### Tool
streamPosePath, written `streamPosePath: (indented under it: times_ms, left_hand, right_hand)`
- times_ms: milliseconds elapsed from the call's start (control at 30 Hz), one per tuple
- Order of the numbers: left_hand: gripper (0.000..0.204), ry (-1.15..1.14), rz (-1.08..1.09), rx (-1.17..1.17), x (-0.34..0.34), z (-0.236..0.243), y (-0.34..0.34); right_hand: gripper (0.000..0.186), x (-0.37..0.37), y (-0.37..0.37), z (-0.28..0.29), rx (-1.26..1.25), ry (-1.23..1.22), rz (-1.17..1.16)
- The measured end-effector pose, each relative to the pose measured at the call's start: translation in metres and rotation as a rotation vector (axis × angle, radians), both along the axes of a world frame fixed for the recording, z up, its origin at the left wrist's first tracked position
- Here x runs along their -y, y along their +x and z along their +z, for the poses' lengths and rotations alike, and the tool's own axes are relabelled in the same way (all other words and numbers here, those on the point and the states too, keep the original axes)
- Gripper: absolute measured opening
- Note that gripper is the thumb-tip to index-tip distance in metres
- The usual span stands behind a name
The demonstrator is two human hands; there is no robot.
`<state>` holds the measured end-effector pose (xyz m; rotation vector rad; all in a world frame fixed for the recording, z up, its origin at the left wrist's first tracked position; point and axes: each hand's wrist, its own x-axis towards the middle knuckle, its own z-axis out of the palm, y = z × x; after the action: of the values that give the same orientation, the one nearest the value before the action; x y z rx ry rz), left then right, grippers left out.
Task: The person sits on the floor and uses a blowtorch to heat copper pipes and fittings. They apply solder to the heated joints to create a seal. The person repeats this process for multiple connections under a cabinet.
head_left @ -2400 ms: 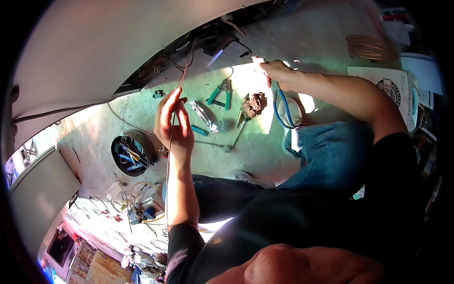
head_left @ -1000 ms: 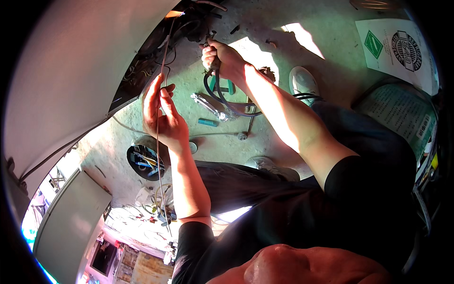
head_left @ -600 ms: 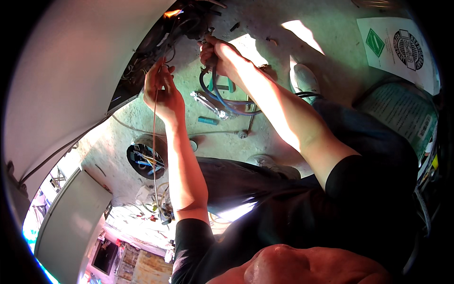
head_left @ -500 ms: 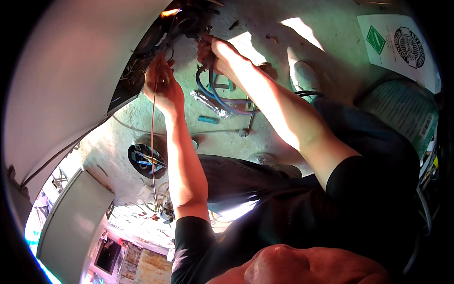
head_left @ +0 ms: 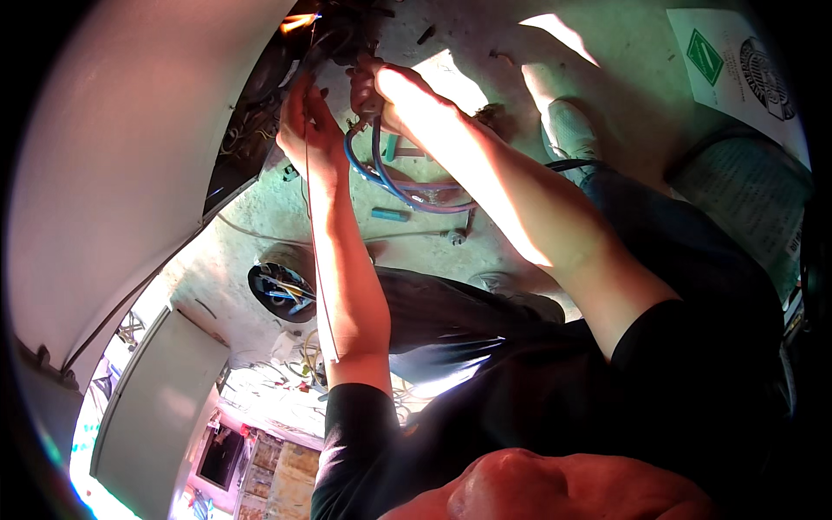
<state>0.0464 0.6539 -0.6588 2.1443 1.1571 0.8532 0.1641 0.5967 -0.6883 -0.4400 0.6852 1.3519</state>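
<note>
My right hand (head_left: 367, 89) is closed round the handle of a gas torch, whose blue and reddish twin hoses (head_left: 381, 165) loop down below it. An orange flame (head_left: 300, 22) burns inside the dark open compartment (head_left: 251, 113) of a large white appliance (head_left: 130, 113). Close by at the compartment's edge, my left hand (head_left: 310, 130) pinches a thin brazing rod (head_left: 321, 295), its long tail running back along my forearm. Where the rod's working tip meets the pipes cannot be made out in the shadow.
On the floor stands a round dark container (head_left: 282, 290) of tools, with a small teal block (head_left: 390, 214) and a plug on a cord (head_left: 455, 237) near it. A printed white carton (head_left: 728, 61) lies at the far right. My shoe (head_left: 572, 130) rests beyond my right arm.
The rod's tail has swung nearer my left forearm. My left hand has shifted slightly up and right, and my right hand slightly left. The view has turned a little; the flame keeps burning.
</note>
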Motion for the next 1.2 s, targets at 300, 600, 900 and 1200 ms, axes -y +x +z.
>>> streamPosePath:
  times_ms: [300,600,900,1200]
  left_hand:
    - [0.023,0.12,-0.007,-0.106,-0.01,-0.006,0.011]
    - [0.023,0.167,-0.046,-0.107,-0.011,-0.013,0.014]
    - [0.023,0.143,-0.025,-0.116,-0.015,-0.02,0.01]
    - [0.024,0.119,-0.016,-0.135,-0.012,-0.019,0.013]
  right_hand:
    - [0.01,0.0,0.004,-0.005,0.094,0.155,-0.003]
    - [0.017,-0.002,0.005,0.005,0.091,0.01,0.071]
    - [0.017,0.001,0.005,0.005,0.155,0.073,0.079]
    - [0.013,-0.002,-0.003,-0.004,0.176,0.075,0.014]
